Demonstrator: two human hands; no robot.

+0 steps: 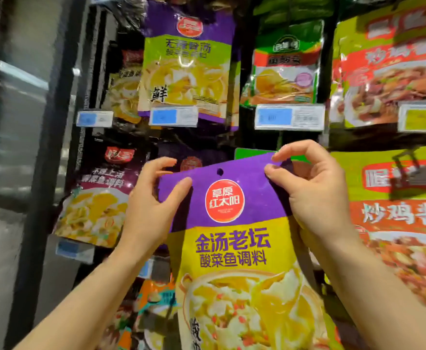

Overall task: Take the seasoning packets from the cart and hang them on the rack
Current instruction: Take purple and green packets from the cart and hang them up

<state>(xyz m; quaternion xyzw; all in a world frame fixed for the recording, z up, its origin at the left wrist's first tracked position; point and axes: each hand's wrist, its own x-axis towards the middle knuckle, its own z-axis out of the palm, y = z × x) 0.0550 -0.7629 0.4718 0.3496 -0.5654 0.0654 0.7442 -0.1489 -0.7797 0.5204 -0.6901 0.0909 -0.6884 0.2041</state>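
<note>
- Item: seasoning packet (pixel 234 238), flat pouch; purple top band, yellow lower panel, round red logo, photo of a fish dish on the lower half.
- Feature: small round hang hole (pixel 220 171) punched in the purple band, centred near the top edge.
- Location: held upright in front of the rack (pixel 290 140), below a row of hanging packets with price tags (pixel 289 116); a packet with the same purple band shows just behind its top edge. Not yet on a hook. The hook meant for it cannot be made out.
- Left hand (pixel 151 208): thumb on the front, fingers curled behind, pinching the top left corner.
- Right hand (pixel 312 193): thumb and forefinger pinching the top right corner, remaining fingers curled behind the pouch.
- Handling, judged: light, pliable film with soft fill; the body likely sags and sways, the surface looks glossy and somewhat slippery.
- Grip advice: take hold on the flat sealed band either side of the hole, keeping it taut and the hole unobstructed.
</note>
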